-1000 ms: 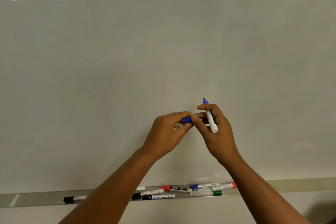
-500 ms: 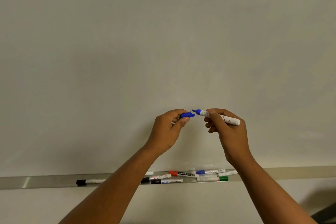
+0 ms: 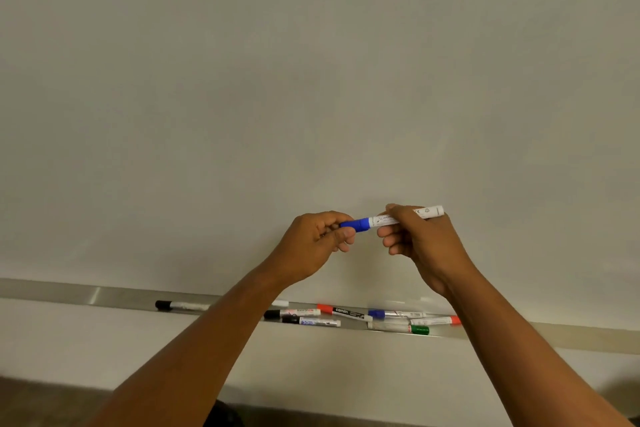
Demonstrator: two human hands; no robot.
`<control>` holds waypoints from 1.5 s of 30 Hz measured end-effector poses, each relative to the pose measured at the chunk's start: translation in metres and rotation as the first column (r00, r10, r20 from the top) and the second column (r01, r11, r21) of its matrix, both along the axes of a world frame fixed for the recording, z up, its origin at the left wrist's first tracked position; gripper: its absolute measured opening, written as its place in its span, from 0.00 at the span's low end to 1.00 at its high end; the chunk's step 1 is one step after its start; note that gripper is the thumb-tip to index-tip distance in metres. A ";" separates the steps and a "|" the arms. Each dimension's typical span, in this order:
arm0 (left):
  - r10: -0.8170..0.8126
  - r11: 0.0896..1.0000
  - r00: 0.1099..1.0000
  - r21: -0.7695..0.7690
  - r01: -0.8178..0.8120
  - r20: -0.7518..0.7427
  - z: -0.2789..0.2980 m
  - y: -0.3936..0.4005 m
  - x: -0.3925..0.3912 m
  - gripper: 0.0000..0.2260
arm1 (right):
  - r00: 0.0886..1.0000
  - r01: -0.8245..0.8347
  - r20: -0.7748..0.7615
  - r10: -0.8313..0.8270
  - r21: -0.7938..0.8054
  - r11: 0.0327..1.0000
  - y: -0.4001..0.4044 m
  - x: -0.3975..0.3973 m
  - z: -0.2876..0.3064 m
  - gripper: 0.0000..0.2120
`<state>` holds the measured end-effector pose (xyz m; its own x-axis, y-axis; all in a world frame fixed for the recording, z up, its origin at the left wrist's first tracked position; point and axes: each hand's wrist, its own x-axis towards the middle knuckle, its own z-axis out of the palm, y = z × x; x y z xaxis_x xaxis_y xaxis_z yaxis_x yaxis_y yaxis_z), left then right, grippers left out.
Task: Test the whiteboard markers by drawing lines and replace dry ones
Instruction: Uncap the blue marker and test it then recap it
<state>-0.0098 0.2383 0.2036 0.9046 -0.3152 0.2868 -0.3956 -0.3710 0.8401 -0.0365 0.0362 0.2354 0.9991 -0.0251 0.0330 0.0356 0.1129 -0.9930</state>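
1. The left hand pinches the blue cap; the right hand grips the white barrel of the marker, held level in front of the whiteboard.
2. Below, more markers lie in the metal tray along the board's lower edge.

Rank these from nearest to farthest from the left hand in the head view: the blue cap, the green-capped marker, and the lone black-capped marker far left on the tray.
1. blue cap, in the left hand's fingers.
2. lone black-capped marker, lower left.
3. green-capped marker, lower right; close to second.
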 end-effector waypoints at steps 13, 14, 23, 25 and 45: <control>0.076 0.991 0.989 0.121 -0.061 -0.129 -0.034 0.031 -0.032 0.09 | 0.960 -0.265 -0.101 0.261 -0.034 0.964 0.021 0.005 -0.045 0.13; 0.087 0.988 0.986 0.142 -0.067 -0.141 -0.040 0.037 -0.036 0.09 | 0.952 -0.293 -0.112 0.286 -0.059 0.954 0.026 0.004 -0.050 0.13; 0.299 0.953 0.910 0.140 -0.269 -0.287 -0.098 0.135 -0.073 0.09 | 0.937 -0.341 -0.147 0.317 -0.179 0.923 0.111 -0.007 -0.101 0.09; 0.344 0.939 0.884 0.138 -0.316 -0.317 -0.109 0.157 -0.080 0.10 | 0.932 -0.353 -0.157 0.328 -0.173 0.920 0.132 -0.007 -0.110 0.08; 0.659 0.591 0.329 0.195 -0.782 -0.677 -0.280 0.318 -0.139 0.09 | 0.794 -0.566 -0.463 0.394 -0.324 0.758 0.344 -0.023 -0.281 0.10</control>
<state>-0.1490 0.5565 -0.0763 0.6959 0.5428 -0.4703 0.6046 -0.0893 0.7915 -0.0598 0.3804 -0.0458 0.8148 0.3919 -0.4271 -0.2570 -0.4162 -0.8722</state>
